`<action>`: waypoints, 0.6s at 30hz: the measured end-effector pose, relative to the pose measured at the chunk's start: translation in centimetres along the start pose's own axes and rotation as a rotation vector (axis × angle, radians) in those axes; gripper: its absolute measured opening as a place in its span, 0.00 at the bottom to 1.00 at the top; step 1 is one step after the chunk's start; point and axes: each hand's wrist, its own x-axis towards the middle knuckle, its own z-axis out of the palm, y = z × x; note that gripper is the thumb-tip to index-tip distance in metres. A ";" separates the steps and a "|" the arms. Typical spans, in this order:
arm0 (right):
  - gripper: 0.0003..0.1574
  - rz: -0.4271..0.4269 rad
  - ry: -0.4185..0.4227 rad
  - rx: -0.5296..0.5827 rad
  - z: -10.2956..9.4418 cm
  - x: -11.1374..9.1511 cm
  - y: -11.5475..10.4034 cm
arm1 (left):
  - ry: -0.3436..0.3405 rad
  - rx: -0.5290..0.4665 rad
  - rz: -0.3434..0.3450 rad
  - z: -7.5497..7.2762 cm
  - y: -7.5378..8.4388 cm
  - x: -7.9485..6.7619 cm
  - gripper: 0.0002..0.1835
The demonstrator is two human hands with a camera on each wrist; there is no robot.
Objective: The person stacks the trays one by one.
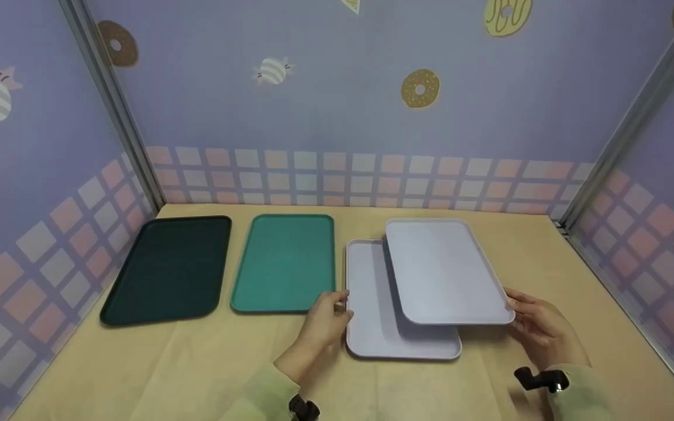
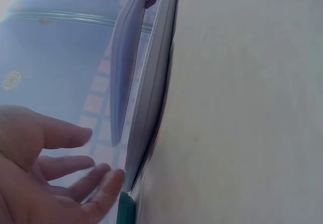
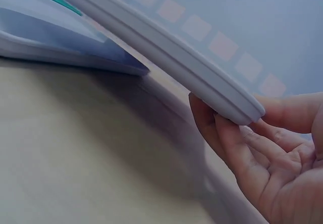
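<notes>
Pinched at its near right corner, the pale upper tray (image 1: 448, 272) hangs from the right hand (image 1: 547, 330), thumb on one face and fingers beneath. It stands over the far right part of the pale lower tray (image 1: 369, 304), the landmark here, overlapping it while leaving its left strip and near edge uncovered. Both wrist views show a gap between the two trays at the near side; whether they meet at the far end cannot be told. What matters most in the layout is that offset: the upper tray lies rightward and a little beyond the lower tray, its long axis running away from the person, roughly in line with the lower tray's own. Seen from the right hand, the held tray reaches forward and to the left. That hand is the nearer one, at the corner itself, to the right of the lower tray. Left of the lower tray, right beside its edge, is the left hand (image 1: 328, 321), its thumb and fingers spread apart and gripping nothing; contact with the rim is unclear. Just left of the lower tray lies the green tray (image 1: 287, 263), and farther left the dark tray (image 1: 170, 269), all on the table (image 1: 167, 362).
</notes>
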 end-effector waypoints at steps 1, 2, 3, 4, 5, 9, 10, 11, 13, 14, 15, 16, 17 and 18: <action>0.27 0.006 -0.002 0.000 0.4 0.2 0.2 | 0.008 -0.039 0.014 0.0 0.0 0.0 0.23; 0.27 0.012 0.005 -0.013 0.9 0.5 0.3 | 0.009 -0.083 0.024 0.1 0.0 0.0 0.22; 0.26 0.014 0.015 -0.034 1.4 0.7 0.4 | 0.008 -0.129 0.032 0.2 0.0 0.1 0.22; 0.25 0.019 0.027 -0.051 1.8 0.8 0.5 | 0.002 -0.183 0.034 0.3 0.0 0.1 0.23; 0.24 0.025 0.040 -0.063 2.3 1.0 0.7 | -0.008 -0.241 0.031 0.4 -0.1 0.2 0.23; 0.21 0.043 0.064 -0.094 4.0 1.8 1.4 | -0.057 -0.456 -0.031 1.0 0.0 0.3 0.29; 0.20 0.049 0.060 -0.095 4.4 2.0 1.6 | -0.064 -0.477 -0.051 1.1 0.0 0.3 0.30; 0.20 0.054 0.062 -0.096 4.8 2.2 1.8 | -0.067 -0.487 -0.066 1.2 0.0 0.3 0.31; 0.19 0.066 0.049 -0.105 5.5 2.6 2.3 | -0.060 -0.485 -0.085 1.3 0.1 0.3 0.32; 0.19 0.071 0.045 -0.120 5.8 2.7 2.5 | -0.049 -0.482 -0.096 1.4 0.0 0.4 0.32; 0.19 0.075 0.041 -0.126 6.0 2.9 2.7 | -0.037 -0.475 -0.106 1.4 0.0 0.4 0.32; 0.19 0.078 0.038 -0.136 6.1 3.0 2.9 | -0.026 -0.474 -0.111 1.3 0.0 0.4 0.32; 0.19 0.078 0.034 -0.151 6.2 3.1 3.1 | -0.017 -0.483 -0.118 1.3 -0.1 0.5 0.32; 0.19 0.078 0.025 -0.173 6.2 3.2 3.3 | -0.009 -0.495 -0.127 1.2 -0.2 0.6 0.32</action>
